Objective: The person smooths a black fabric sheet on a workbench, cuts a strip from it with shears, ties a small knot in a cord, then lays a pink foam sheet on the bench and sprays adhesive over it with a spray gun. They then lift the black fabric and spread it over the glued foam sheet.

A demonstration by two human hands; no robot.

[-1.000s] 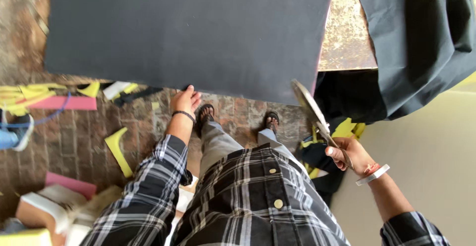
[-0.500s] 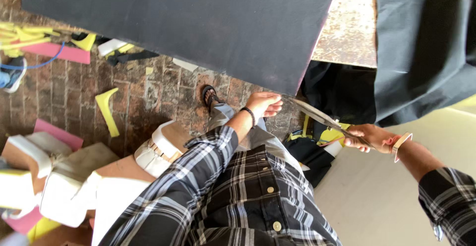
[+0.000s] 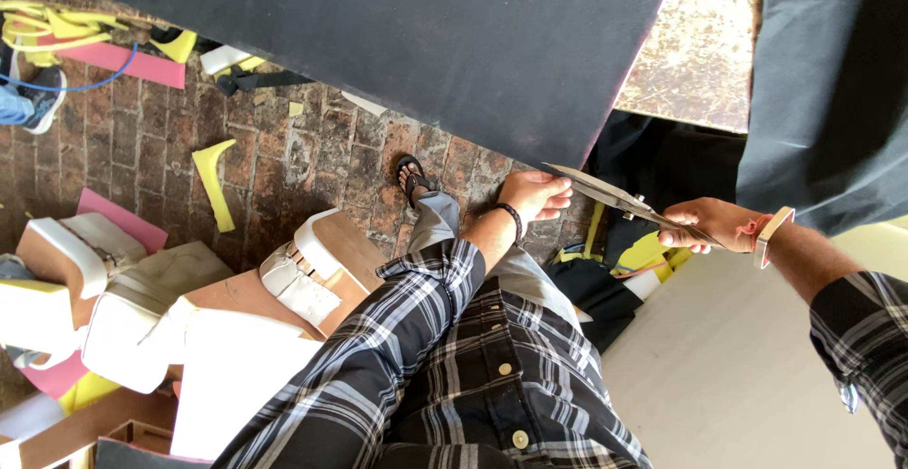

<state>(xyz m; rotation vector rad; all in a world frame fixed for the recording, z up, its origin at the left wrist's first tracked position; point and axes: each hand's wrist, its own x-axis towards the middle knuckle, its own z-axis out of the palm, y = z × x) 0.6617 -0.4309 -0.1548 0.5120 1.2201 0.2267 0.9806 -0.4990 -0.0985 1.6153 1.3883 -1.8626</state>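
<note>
Only one view here, the head camera looking straight down. A big dark grey sheet [image 3: 378,34] fills most of the top of the frame, lying over a mottled brown tabletop [image 3: 705,53] that peeks out at the upper right. The sheet's lower corner comes to a point around the middle of the picture, a bit right of centre.

The left hand [image 3: 534,193] sits right at that corner, fingers curled on the sheet's edge, a dark band on the wrist. The right hand [image 3: 705,223], at middle right, is closed round the handles of a big pair of scissors [image 3: 615,197]. The blades look shut or nearly so, and point left toward the sheet's corner, tip just beside the left hand's fingers. There's a pale band on the right wrist.

Below, a plaid shirt and a sandalled foot [image 3: 413,178] on the brick floor [image 3: 312,157]. Yellow scraps [image 3: 216,181] and pink scraps [image 3: 132,62] lie about on the left, plus a pile of white and tan foam-like blocks [image 3: 142,299] at lower left. Another dark cloth [image 3: 823,81] hangs at the upper right.
</note>
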